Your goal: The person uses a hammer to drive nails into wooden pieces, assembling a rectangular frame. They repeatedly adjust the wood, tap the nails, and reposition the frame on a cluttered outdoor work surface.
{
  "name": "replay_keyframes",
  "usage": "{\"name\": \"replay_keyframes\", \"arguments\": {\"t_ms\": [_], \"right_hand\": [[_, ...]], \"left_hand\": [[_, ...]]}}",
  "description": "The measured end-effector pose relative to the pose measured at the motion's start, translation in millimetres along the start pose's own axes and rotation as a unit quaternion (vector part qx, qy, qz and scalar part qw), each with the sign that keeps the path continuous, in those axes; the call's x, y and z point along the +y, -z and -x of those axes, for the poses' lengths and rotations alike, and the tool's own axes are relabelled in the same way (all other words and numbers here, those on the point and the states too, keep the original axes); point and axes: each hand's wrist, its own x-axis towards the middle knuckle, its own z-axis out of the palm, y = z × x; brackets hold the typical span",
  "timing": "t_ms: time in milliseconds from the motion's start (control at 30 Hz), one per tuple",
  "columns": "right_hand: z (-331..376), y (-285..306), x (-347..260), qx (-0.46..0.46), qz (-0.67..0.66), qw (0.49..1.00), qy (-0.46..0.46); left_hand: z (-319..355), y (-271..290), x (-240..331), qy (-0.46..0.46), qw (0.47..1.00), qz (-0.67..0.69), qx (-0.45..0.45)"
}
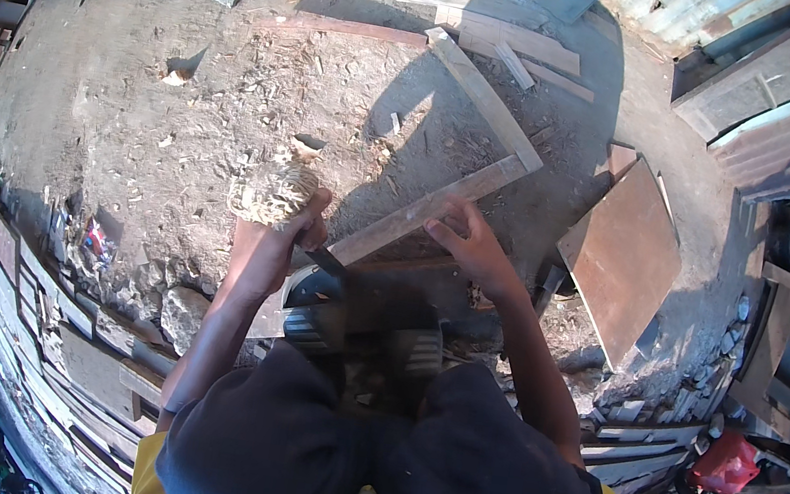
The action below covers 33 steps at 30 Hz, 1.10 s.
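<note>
My left hand [292, 227] is closed around a tool with a bulky, pale, cord-like end [273, 194]. A dark, blade-like part [325, 262] sticks out of the fist toward my feet; its exact kind is unclear. My right hand [471, 246] hovers by a wooden bar [420, 212], its fingers apart and slightly bent, with nothing visible in them. Whether the fingertips touch the wood, I cannot tell. At its far right end the bar meets another wooden bar [485, 94] in a corner, and a reddish strip [345, 28] runs left from that one's far end.
Wood chips litter the bare ground [267, 77]. A brown board [623, 264] lies at right, loose planks [515, 37] at the back. Stacked boards [66, 322] line the near left. Striped sandals [308, 328] are between my knees. A red bag [726, 463] sits at the lower right.
</note>
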Motion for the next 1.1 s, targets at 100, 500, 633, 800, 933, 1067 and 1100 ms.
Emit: {"name": "replay_keyframes", "arguments": {"t_ms": [100, 500, 633, 800, 933, 1067, 1100], "right_hand": [[56.3, -17.5, -55.5, -0.188, -0.087, 0.977, 0.044], [69.1, -18.2, -5.3, -0.127, 0.066, 0.979, 0.142], [77.5, -19.7, 51.1, -0.012, -0.049, 0.998, 0.022], [83.7, 27.7, 41.5, 0.053, 0.371, 0.907, 0.193], [50.8, 67.6, 71.0, 0.264, 0.199, 0.944, 0.016], [7.6, 136.3, 87.8, 0.274, 0.142, 0.935, -0.175], [-3.0, 145.8, 97.9, 0.271, 0.131, 0.939, -0.167]], "left_hand": [[5.2, -36.3, 4.2, 0.015, 0.994, -0.053, -0.094], [1.5, -89.3, -78.5, -0.242, 0.874, -0.341, -0.246], [1.0, -113.5, -84.3, -0.334, 0.794, -0.410, -0.300], [-17.6, -132.0, -87.0, -0.318, 0.777, -0.462, -0.285], [-57.5, -87.6, -116.3, -0.183, 0.737, -0.625, -0.180], [-82.4, -45.8, -178.2, -0.037, 0.709, -0.690, -0.144], [-86.5, -46.4, -182.1, -0.030, 0.712, -0.687, -0.144]]}}
